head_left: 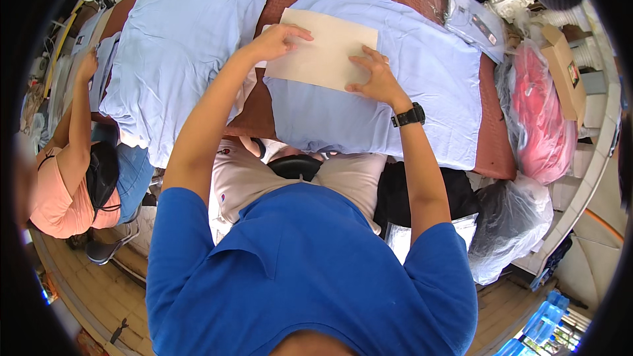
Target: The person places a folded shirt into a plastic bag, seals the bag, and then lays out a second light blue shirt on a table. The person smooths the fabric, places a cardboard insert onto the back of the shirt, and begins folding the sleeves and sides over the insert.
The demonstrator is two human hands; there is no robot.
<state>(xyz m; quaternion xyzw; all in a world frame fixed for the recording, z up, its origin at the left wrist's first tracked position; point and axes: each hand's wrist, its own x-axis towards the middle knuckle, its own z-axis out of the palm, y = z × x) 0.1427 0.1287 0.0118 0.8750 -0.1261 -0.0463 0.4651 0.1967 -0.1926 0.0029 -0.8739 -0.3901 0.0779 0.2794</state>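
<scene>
A light blue shirt (435,86) lies spread on the table in front of me, and a cream sheet of card (321,49) rests on its upper part. At the card's left side is my left hand (280,41), its fingers loosely apart over the edge. My right hand (376,78), with a black watch on the wrist, touches the card's right edge with thumb and fingers spread. Neither hand is closed round anything. To the left, a heap of light blue shirts (178,39) covers much of the table.
The table has a brown cover (494,138). At its right lie a bagged folded shirt (471,23), a plastic bag of red cloth (537,112) and a cardboard box (564,76). White balusters line the far side. A person in an orange top (62,188) sits at the left.
</scene>
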